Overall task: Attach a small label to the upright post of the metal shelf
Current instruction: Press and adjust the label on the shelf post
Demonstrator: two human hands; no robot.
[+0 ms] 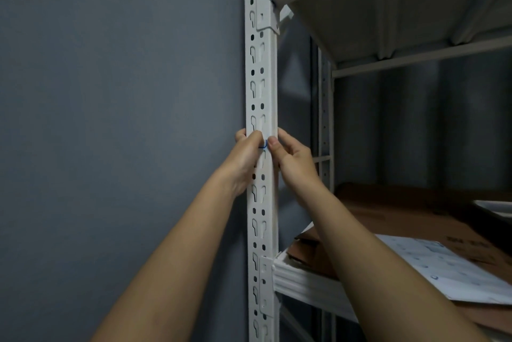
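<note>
a dark grey wall (110,92) fills the left half of what you see, and the white metal shelf (388,9) takes the right half, its upper deck seen from below and a lower deck running off to the right. on that lower deck lie flattened brown cardboard (388,217) and, on top of it, a white printed sheet (443,267). the upright post (261,78) stands between wall and shelf, white, punched with rows of round and keyhole slots, running from the top edge to the bottom edge of the view. your two bare forearms rise from the bottom and meet at the post about halfway up. your left hand (245,159) wraps the post from the wall side, fingertips curled round its far edge and the thumb laid across the front face. your right hand (295,160) comes in from the shelf side, its thumb pressed on the front face and its fingers curled behind the post's edge. between the two thumbs sits the small label (264,145), only a sliver with a blue mark showing, flat against the post's front face and pinned under both thumb tips.
</note>
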